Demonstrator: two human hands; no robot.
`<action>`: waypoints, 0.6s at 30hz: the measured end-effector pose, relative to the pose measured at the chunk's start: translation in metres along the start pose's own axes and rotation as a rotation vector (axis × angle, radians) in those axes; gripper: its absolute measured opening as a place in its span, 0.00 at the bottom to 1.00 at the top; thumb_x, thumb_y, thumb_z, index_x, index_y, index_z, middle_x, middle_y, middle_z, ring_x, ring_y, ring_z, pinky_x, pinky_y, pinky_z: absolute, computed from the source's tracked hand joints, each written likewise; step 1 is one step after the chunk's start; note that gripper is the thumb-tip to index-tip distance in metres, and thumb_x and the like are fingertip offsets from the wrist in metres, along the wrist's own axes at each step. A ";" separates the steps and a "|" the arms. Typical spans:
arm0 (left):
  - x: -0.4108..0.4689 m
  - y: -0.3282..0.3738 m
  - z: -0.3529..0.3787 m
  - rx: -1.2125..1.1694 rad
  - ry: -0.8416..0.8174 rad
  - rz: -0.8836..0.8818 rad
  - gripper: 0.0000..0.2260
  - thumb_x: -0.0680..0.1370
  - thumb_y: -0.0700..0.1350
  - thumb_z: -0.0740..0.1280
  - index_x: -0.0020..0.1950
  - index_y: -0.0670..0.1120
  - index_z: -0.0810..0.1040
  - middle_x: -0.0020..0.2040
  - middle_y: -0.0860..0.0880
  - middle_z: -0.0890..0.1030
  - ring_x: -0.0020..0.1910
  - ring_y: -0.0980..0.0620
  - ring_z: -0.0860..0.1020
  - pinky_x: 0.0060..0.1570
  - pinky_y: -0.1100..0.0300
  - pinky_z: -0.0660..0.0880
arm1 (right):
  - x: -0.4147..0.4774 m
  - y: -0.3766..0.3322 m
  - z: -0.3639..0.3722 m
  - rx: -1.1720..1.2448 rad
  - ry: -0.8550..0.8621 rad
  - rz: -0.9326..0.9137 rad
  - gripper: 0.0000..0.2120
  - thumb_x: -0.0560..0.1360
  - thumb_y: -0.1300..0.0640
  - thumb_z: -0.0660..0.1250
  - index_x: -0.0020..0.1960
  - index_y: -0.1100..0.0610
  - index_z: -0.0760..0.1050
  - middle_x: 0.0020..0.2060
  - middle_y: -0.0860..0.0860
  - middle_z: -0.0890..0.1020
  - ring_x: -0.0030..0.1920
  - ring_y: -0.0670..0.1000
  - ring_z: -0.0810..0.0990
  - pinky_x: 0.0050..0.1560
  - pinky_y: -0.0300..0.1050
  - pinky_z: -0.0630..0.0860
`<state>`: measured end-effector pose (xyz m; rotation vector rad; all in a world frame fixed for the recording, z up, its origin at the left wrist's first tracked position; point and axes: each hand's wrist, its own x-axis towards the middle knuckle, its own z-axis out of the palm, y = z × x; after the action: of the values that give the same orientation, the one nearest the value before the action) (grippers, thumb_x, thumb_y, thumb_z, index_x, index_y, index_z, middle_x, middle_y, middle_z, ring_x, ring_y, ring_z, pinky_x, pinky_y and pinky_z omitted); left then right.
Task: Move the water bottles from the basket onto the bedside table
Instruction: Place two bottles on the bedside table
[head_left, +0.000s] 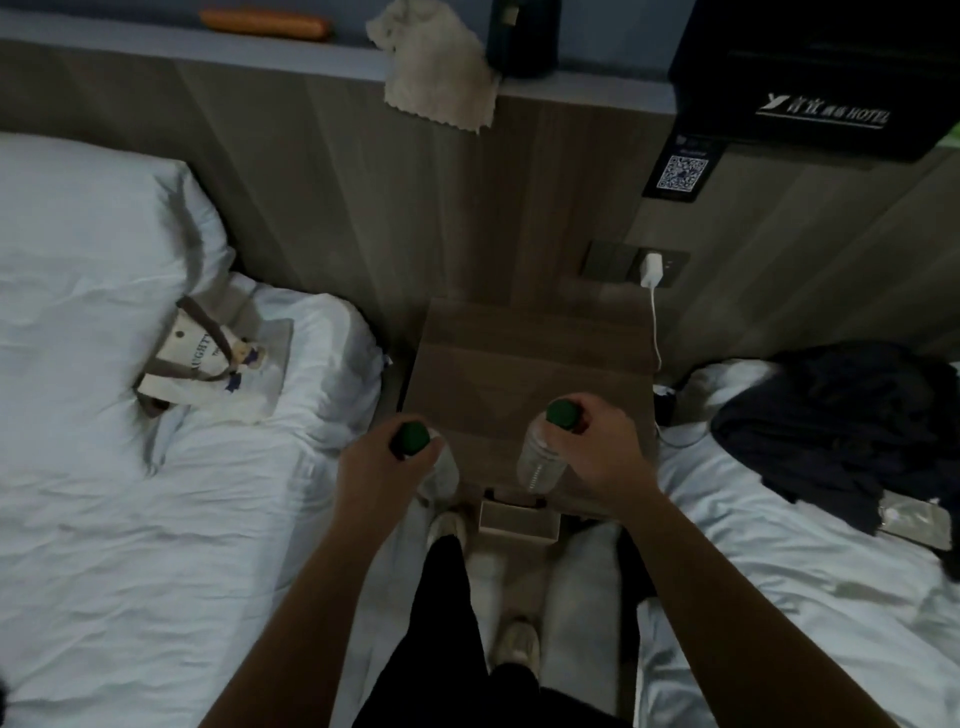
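Between the two hands, and reaching away beyond them, is the wooden top of the bedside table (519, 364), dim in the low light. The left hand (376, 465) is curled round the neck of the left bottle (413, 439). Only the green cap and a blurred sliver of clear body show past the fingers, at the table's near left corner. The right hand (608, 452) grips the right bottle (540, 462) the same way, just under its green cap, and the clear ribbed body hangs down over the table's near edge. Whether either bottle's base touches the wood cannot be told, since both bases are hidden or smeared. Below the hands, between the forearms, a pale box (519, 522) with an open top sits under the table edge. Its inside is out of sight, and it is not clear that this is the basket. Outward of the left hand a printed tote bag (208, 358) lies on a white bed, its lettering cut off. Outward of the right hand dark clothing (831, 415) is heaped on a second bed. Beyond the right hand a white charger (652, 270) sits in a wall socket, its cable trailing down behind the table. Far beyond the hands a cloth (436, 73) hangs off a ledge.
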<state>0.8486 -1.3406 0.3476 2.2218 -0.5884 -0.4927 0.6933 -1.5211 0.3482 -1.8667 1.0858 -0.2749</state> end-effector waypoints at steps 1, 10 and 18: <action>0.017 -0.002 0.004 -0.002 -0.026 -0.003 0.11 0.71 0.50 0.73 0.51 0.51 0.80 0.42 0.50 0.82 0.42 0.52 0.79 0.45 0.56 0.77 | 0.012 -0.002 0.003 0.017 -0.010 0.017 0.08 0.71 0.53 0.72 0.48 0.50 0.76 0.38 0.42 0.79 0.40 0.43 0.78 0.39 0.34 0.72; 0.167 -0.007 0.037 0.135 -0.337 0.060 0.12 0.73 0.51 0.70 0.55 0.51 0.78 0.43 0.53 0.79 0.42 0.55 0.77 0.42 0.62 0.71 | 0.123 -0.020 0.050 -0.132 -0.062 0.217 0.12 0.73 0.49 0.69 0.55 0.52 0.75 0.37 0.43 0.76 0.40 0.45 0.78 0.36 0.35 0.71; 0.254 -0.009 0.064 0.134 -0.501 0.026 0.17 0.71 0.57 0.68 0.58 0.55 0.77 0.48 0.53 0.81 0.49 0.51 0.80 0.51 0.51 0.79 | 0.193 -0.028 0.075 -0.211 -0.083 0.290 0.13 0.69 0.49 0.71 0.52 0.51 0.76 0.43 0.49 0.80 0.47 0.52 0.80 0.41 0.41 0.70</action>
<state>1.0258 -1.5130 0.2595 2.2152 -0.9278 -1.0369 0.8654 -1.6209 0.2832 -1.8535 1.3511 0.0875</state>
